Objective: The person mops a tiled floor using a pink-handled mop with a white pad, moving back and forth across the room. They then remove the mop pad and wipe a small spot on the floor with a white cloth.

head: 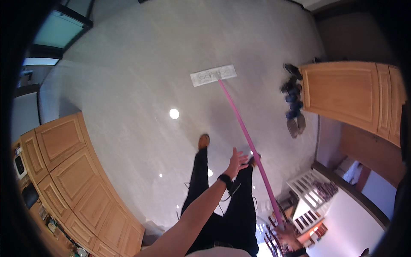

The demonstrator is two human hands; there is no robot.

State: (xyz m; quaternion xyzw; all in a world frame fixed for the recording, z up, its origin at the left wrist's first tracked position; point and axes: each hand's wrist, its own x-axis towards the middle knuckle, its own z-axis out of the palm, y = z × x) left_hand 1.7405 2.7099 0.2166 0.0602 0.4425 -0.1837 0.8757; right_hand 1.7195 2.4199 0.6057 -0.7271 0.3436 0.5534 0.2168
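Note:
A flat mop with a white rectangular head (213, 75) lies on the grey floor ahead of me, its pink handle (244, 130) slanting back towards my lower right. Around the upper end of that handle my right hand (285, 234) is closed. My left hand (238, 162), with a dark band at the wrist, is beside the middle of the handle, fingers spread and apart from it. Both of my feet, in brown shoes (204, 141), stand on the floor.
Several shoes (293, 101) line the floor by a wooden cabinet (340, 93) at right. Wooden cabinets (72, 163) with items on top run along the left. A white slatted rack or chair (308, 189) and other furniture stand at lower right. A dark-framed glass panel (59, 30) is at upper left.

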